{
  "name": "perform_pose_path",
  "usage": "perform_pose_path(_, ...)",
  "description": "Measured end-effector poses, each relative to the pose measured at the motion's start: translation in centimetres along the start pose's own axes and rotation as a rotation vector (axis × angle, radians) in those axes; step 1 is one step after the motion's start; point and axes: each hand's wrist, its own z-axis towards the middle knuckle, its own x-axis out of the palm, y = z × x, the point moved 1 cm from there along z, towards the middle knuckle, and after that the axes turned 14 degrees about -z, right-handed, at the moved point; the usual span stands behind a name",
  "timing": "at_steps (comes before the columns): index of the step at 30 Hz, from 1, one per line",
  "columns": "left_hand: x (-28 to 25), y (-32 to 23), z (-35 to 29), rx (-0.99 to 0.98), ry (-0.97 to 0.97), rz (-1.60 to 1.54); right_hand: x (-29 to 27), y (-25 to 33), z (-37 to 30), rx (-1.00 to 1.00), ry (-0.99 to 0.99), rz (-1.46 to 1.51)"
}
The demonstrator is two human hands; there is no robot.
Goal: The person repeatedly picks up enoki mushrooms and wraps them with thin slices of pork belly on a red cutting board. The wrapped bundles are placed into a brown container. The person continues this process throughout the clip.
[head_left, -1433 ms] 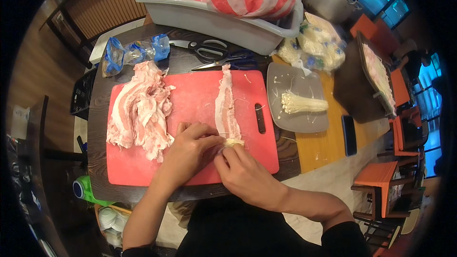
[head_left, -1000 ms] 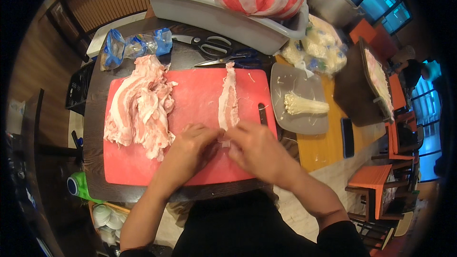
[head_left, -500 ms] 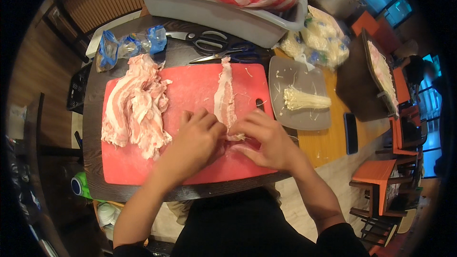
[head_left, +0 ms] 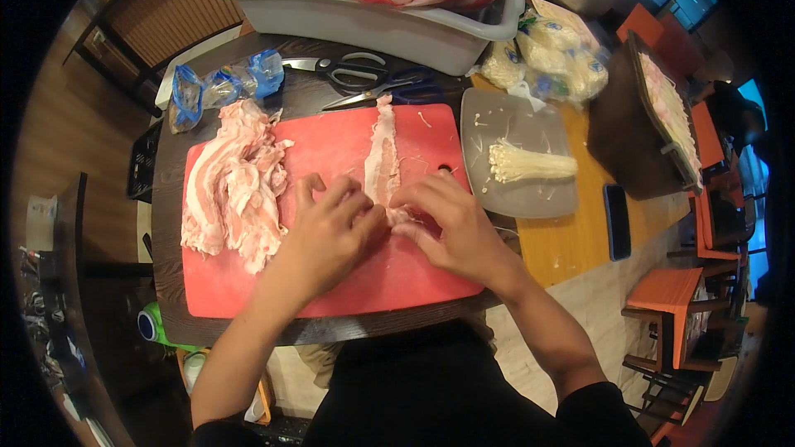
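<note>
Meat strip (head_left: 383, 157): lengthwise on red cutting board (head_left: 331, 128), right of centre; far part flat, near part bunched into rolled end (head_left: 402, 215) between both hands.
Left hand (head_left: 333, 222): curled, at left side of rolled end; thumb hidden; pinching or merely touching, cannot tell.
Right hand (head_left: 451, 219): narrow, thumb and forefinger around right side of rolled end.
Rolled end: mostly covered by fingers; anything inside, cannot tell.
Feel of strip: probably light, limp, slippery with fat; likely to stretch or tear under hard pull.
Grip on strip: best at both sides of rolled end, fingertips only, even light pressure; flat part better left supported by board.
Meat pile (head_left: 236, 186): left side of board, apart from strip; overlapping floppy slices, likely clingy; best lifted singly by an edge.
Mushroom bundle (head_left: 534, 164): on grey tray (head_left: 542, 200), right of board; thin pale stalks, probably light, brittle; best cupped round middle.
</note>
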Motion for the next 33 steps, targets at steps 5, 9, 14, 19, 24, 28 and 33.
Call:
perform_pose_path(5, -1.0, 1.7, 0.7, -0.145, -0.120, -0.283, 0.8, -1.1, 0.8, -0.020, -0.001, -0.017)
perform_pose_path(9, -1.0, 1.0, 0.6, -0.044, -0.124, -0.136, 1.3, -2.1, 1.8, 0.026, -0.031, -0.113)
perform_pose_path(14, -0.5, 2.0, 1.6, -0.044, -0.063, -0.158, 1.0, -1.6, 1.7, -0.018, -0.030, -0.076)
perform_pose_path(19, -0.8, 3.0, 2.1, -0.143, -0.089, -0.206, 1.4, -1.7, 2.6, -0.078, -0.023, -0.063)
perform_pose_path(24, 0.1, 3.5, 2.7, 0.004, -0.110, -0.087, 2.1, -2.6, 3.5, -0.066, -0.103, -0.169)
perform_pose_path(28, 0.7, 3.9, 3.4, 0.073, -0.070, 0.026, 1.6, -2.2, 2.9, -0.091, -0.082, -0.163)
perform_pose_path(33, -0.7, 3.1, 2.0, -0.106, 0.132, -0.269, 0.5, -1.0, 1.4, -0.274, 0.026, -0.167)
